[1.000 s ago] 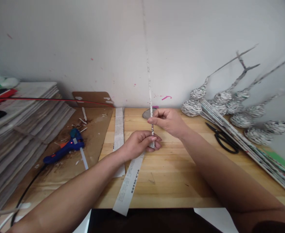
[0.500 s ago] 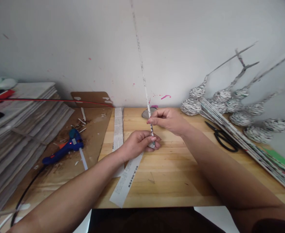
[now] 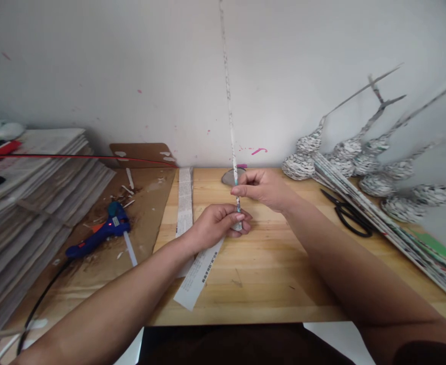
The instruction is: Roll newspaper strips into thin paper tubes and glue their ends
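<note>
A thin rolled newspaper tube [image 3: 229,104] rises nearly upright before the wall, its top leaving the picture. My right hand [image 3: 263,190] pinches it low down between thumb and fingertips. Just below, my left hand [image 3: 223,223] is closed on the tube's lower end, where the flat newspaper strip [image 3: 198,281] runs into it. The strip's loose end slants down toward me over the wooden table [image 3: 261,284]. Behind my left wrist lie more newspaper strips [image 3: 185,197]. Beyond my right hand rests a grey round disc [image 3: 228,177], partly hidden.
On the left, a blue glue gun [image 3: 101,233] lies on cardboard [image 3: 147,218] beside a tall stack of newspaper [image 3: 36,203]. Black scissors [image 3: 346,215], a bundle of paper tubes [image 3: 375,223] and several woven paper gourds [image 3: 301,166] are on the right.
The tube has turned more upright, its top shifting right. The strip's loose end has drawn up a little toward my left hand. Both hands stay in nearly the same place.
</note>
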The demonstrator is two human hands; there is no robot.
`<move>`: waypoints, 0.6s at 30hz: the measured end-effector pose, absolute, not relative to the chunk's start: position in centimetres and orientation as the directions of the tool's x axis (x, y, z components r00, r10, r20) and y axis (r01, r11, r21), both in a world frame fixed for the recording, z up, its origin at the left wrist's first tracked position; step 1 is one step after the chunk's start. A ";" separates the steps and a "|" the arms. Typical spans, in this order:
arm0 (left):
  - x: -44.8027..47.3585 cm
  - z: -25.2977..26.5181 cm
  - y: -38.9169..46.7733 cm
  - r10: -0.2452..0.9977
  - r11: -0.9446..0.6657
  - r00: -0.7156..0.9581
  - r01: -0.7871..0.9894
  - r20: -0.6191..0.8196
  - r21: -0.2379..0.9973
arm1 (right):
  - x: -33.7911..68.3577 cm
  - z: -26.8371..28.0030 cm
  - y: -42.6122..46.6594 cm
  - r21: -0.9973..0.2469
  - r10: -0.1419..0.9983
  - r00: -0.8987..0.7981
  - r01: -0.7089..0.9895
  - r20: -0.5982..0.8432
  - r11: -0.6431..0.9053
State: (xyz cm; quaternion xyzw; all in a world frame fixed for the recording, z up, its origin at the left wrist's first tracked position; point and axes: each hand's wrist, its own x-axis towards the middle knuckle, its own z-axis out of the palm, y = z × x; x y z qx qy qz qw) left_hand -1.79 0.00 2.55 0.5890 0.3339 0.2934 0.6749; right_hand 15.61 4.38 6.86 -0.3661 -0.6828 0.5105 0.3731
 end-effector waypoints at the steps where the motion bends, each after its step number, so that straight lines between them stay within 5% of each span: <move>1: -1.8 2.5 0.0 0.789 0.133 0.605 -0.003 -0.105 0.991 | 15.6 6.9 4.3 -0.969 0.873 -0.471 0.127 0.127 0.210; 5: -1.8 2.4 0.1 0.784 0.133 0.612 0.001 -0.106 0.991 | 15.5 6.9 4.2 -0.964 0.845 -0.527 0.171 0.086 0.205; 10: -1.7 2.1 0.1 0.784 0.143 0.609 0.009 -0.119 0.990 | 15.5 7.0 4.2 -0.969 0.910 -0.393 0.141 0.133 0.203; 15: -1.7 2.1 0.2 0.784 0.133 0.612 -0.007 -0.101 0.991 | 15.7 7.4 4.1 -0.962 0.834 -0.549 0.192 0.057 0.192; 18: -1.8 2.1 0.2 0.783 0.129 0.614 0.001 -0.102 0.992 | 15.6 7.2 4.1 -0.964 0.892 -0.439 0.169 0.112 0.205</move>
